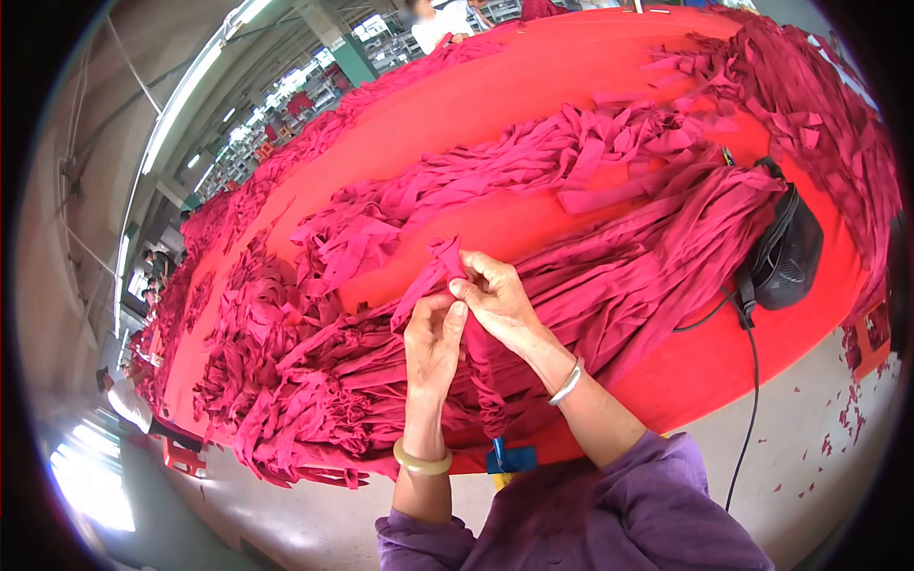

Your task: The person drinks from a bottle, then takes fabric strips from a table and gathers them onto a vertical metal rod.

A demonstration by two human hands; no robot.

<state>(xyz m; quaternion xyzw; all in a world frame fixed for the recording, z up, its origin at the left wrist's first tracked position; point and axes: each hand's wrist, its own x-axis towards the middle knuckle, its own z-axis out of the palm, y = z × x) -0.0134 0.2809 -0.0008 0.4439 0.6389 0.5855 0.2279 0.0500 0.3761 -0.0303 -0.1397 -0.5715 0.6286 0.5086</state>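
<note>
Both my hands pinch a crimson fabric strip [443,262] above the near part of the table. My left hand [433,338] grips it from below, thumb against the bent fingers. Just to the upper right, my right hand [500,300] presses the cloth between thumb and fingertips. A twisted, bunched length of cloth [484,376] runs down from the hands to a blue fitting [514,460] with a thin rod at the table's near edge. Behind the hands lies a long bundle of similar strips [628,252]. The exact grip point is partly hidden by my fingers.
Piles of strips [476,171] cover much of the red table [419,124]. At the right stands a black mesh bag [795,252], its cable [754,381] hanging to the floor. A person in white [443,24] is at the far side. A red stool [183,459] stands lower left.
</note>
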